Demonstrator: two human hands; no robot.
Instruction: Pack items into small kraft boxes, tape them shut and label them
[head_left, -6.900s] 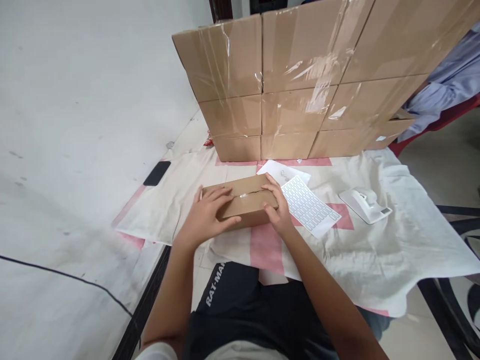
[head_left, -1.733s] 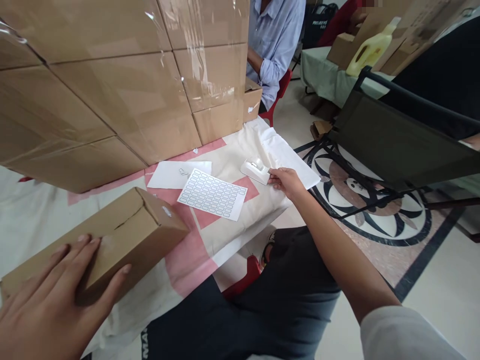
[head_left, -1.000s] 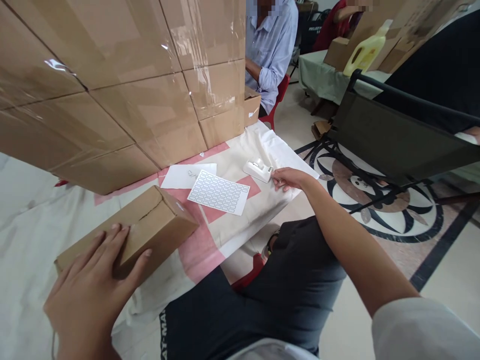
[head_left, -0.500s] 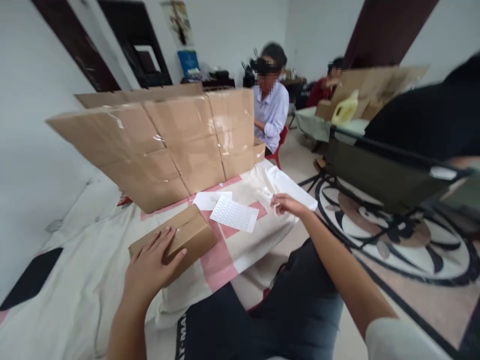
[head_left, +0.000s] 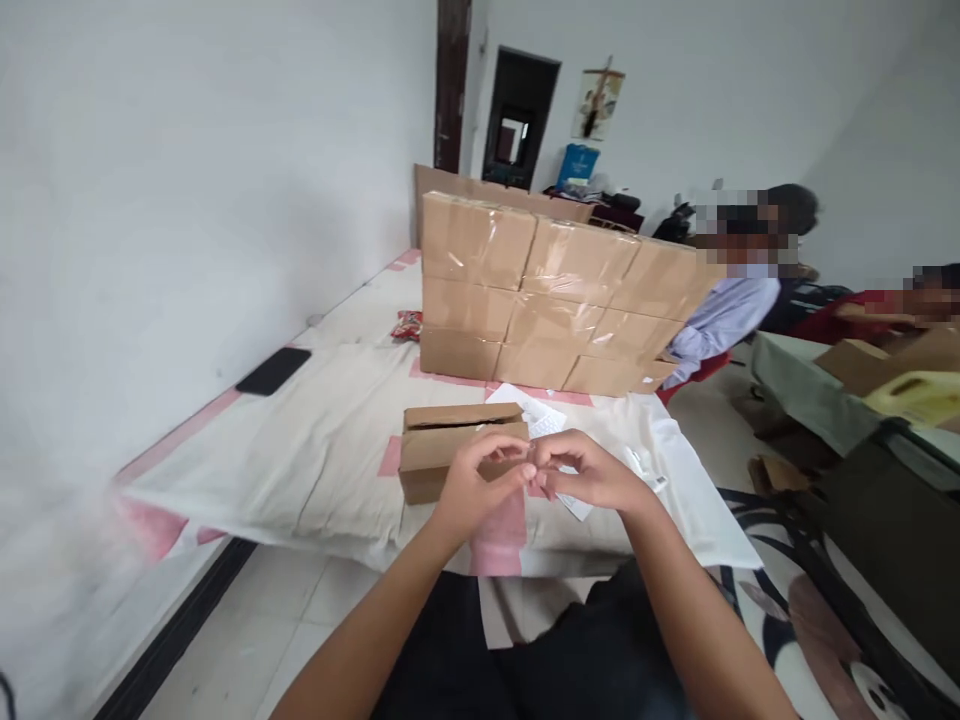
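My left hand [head_left: 484,475] and my right hand [head_left: 581,470] meet fingertip to fingertip over the near part of the table. Both are pinched, and whatever lies between the fingertips is too small to make out. Just behind my left hand sits a small cardboard box [head_left: 431,460], with a dark gap along its top. White sheets [head_left: 540,412] lie partly hidden behind my hands. Some crumpled clear plastic [head_left: 641,465] rests to the right of my right hand.
A wall of taped cardboard boxes [head_left: 517,290] stands across the cloth-covered table [head_left: 337,450]. A black phone-like slab [head_left: 274,371] and a red packet [head_left: 407,325] lie to the left. A person in a light shirt [head_left: 731,310] sits behind the boxes at the right.
The view has swung left. My left hand has come off the small box, and my right hand has moved in from the plastic, so their fingertips now meet.
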